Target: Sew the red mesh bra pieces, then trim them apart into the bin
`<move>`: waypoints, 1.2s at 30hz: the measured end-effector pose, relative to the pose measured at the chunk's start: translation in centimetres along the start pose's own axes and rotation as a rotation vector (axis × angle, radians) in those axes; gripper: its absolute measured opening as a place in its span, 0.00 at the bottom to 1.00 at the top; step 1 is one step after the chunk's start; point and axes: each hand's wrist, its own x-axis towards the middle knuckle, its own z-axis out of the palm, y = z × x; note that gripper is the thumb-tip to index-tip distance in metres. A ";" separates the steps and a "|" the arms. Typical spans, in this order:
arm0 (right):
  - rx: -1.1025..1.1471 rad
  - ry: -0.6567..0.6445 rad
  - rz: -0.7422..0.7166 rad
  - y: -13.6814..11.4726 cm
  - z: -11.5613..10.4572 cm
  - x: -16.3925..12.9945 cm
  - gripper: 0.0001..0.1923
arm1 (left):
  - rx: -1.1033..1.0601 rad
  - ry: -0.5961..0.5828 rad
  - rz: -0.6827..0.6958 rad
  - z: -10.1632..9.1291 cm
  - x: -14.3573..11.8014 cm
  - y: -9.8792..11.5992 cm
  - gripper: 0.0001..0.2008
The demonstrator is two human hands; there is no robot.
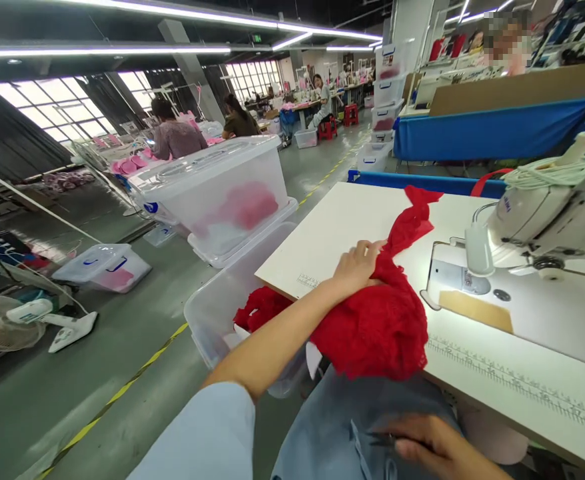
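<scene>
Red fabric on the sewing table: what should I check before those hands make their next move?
1. Left hand touching the red fabric: ok.
2. Right hand keeping the dark tool away from the fabric: ok, it is low, by the lap.
3. Fabric wholly on the table: not ok, part hangs over the near edge.
4. Fabric away from the sewing machine: ok, it lies apart.
5. Fabric separate from the red material at the clear bin: cannot tell, the forearm hides the gap.
</scene>
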 end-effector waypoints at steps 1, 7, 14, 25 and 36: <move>-0.006 -0.036 0.000 -0.2 -0.7 -0.7 0.14 | 0.020 0.042 -0.054 0.6 -0.2 -0.2 0.32; 0.316 0.013 -0.168 -0.5 -2.8 -1.3 0.23 | 0.007 -0.035 -0.041 1.2 -9.1 -0.9 0.10; 0.386 0.196 0.210 0.3 1.2 3.6 0.28 | -0.088 -0.181 0.007 4.0 -22.2 -3.0 0.13; 0.293 -0.050 0.246 1.7 2.7 4.1 0.29 | -0.057 0.012 0.152 8.7 -28.1 -4.2 0.13; 0.303 -0.102 0.135 2.3 5.0 5.2 0.30 | -0.026 0.217 0.191 8.9 -28.5 -3.5 0.05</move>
